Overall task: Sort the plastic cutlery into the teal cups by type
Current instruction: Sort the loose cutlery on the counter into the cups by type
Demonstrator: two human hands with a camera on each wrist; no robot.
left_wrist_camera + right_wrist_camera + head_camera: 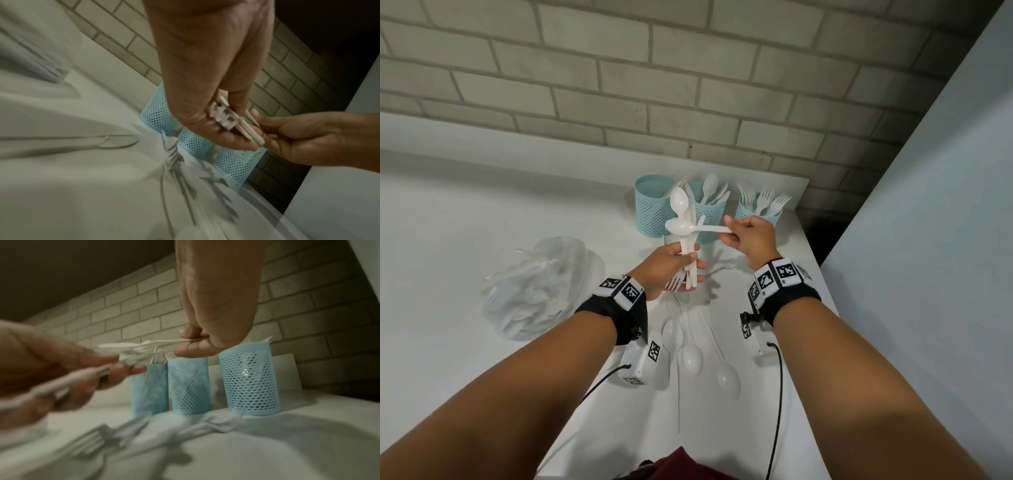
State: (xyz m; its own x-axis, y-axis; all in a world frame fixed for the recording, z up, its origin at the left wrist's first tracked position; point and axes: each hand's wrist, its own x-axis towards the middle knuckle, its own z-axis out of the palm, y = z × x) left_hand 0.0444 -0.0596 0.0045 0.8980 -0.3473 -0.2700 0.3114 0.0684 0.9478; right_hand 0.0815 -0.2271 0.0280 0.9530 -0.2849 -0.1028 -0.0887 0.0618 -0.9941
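Note:
Three teal mesh cups stand at the back of the white counter. The left cup [650, 202] shows a few white pieces, the middle cup [709, 219] holds spoons, and the right cup [755, 214] holds forks. My left hand [693, 263] grips a bundle of mixed cutlery [686, 240] upright in front of the cups, with a spoon bowl on top and fork tines below. The bundle's ends [232, 123] show in the left wrist view. My right hand [732, 228] pinches the handle of a white spoon [681, 226] that lies crosswise against the bundle. That pinch [193, 340] is clear in the right wrist view.
Loose spoons [691, 356] lie on the counter under my wrists, and a fork [722, 265] lies near the cups. A clear plastic bag [541, 287] with more cutlery sits to the left. A brick wall runs behind and a pale panel [928, 240] stands close on the right.

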